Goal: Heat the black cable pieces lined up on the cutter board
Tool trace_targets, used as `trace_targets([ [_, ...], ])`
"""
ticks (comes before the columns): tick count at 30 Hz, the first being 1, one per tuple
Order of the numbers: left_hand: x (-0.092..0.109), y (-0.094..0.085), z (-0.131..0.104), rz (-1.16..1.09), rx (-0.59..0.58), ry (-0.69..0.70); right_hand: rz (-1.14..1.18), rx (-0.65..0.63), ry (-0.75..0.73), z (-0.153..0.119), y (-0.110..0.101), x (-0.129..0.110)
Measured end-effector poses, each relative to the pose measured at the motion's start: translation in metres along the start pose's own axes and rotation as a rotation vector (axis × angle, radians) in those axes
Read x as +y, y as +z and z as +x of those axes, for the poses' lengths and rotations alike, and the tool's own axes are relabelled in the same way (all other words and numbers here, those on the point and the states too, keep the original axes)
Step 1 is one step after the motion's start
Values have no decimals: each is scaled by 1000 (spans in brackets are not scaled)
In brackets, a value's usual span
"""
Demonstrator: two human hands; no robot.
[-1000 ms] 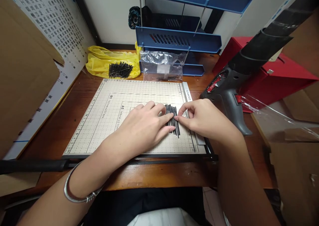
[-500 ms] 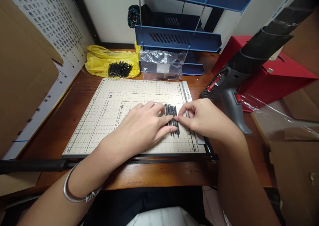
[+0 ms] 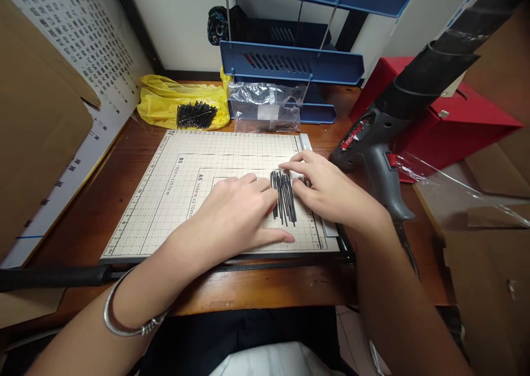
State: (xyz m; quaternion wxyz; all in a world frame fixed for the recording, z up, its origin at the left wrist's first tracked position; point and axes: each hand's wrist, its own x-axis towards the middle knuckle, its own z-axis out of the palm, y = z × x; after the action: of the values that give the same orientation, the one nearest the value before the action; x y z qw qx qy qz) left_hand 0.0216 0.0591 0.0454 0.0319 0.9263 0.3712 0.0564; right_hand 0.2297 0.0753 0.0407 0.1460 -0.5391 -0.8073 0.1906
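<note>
A row of several thin black wire pieces (image 3: 284,199) lies side by side on the gridded board of a paper cutter (image 3: 165,216), their near ends pale. My left hand (image 3: 236,213) rests on the board at the left of the row, its thumb stretched out below the near ends and its other fingers bent against the left side. On the right side is my right hand (image 3: 327,185), thumb and fingers apart, the index finger reaching over the far ends. Neither hand grips a piece; both frame the row.
A yellow plastic bag (image 3: 157,105) bears a pile of similar black pieces (image 3: 196,115). Beside it are a clear bag (image 3: 265,108) and a blue rack (image 3: 290,61). A heat gun (image 3: 381,149) and a red box (image 3: 467,122) stand at right. The cutter's black handle (image 3: 58,276) lies along the front left.
My right hand has opened from a pinch and moved to the far ends of the row. My left thumb has slid down, away from the index finger, below the near ends.
</note>
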Motion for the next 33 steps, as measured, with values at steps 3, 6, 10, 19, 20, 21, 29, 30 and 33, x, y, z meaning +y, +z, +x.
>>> trace_targets([
  [3,1,-1,1,22,-26,-31,-2,-16,17,1,0,0],
  [6,1,-2,2,29,-36,-36,3,6,27,2,0,-1],
  [10,0,0,1,36,-16,-22,-45,-12,-21,4,3,-3],
  [19,0,-5,1,-9,-17,-50,-7,19,-9,1,-4,2],
  [20,0,-5,0,-19,-10,-51,-8,35,12,1,-5,3],
  [21,-1,-5,0,-27,4,-54,-15,40,34,0,-7,4],
  [29,-6,-1,-3,-56,91,-79,23,-10,71,-3,-8,3],
  [30,-6,-1,-3,-60,84,-84,27,-6,75,-4,-9,3],
  [33,-7,-2,-2,-63,71,-93,23,28,83,-5,-9,5],
])
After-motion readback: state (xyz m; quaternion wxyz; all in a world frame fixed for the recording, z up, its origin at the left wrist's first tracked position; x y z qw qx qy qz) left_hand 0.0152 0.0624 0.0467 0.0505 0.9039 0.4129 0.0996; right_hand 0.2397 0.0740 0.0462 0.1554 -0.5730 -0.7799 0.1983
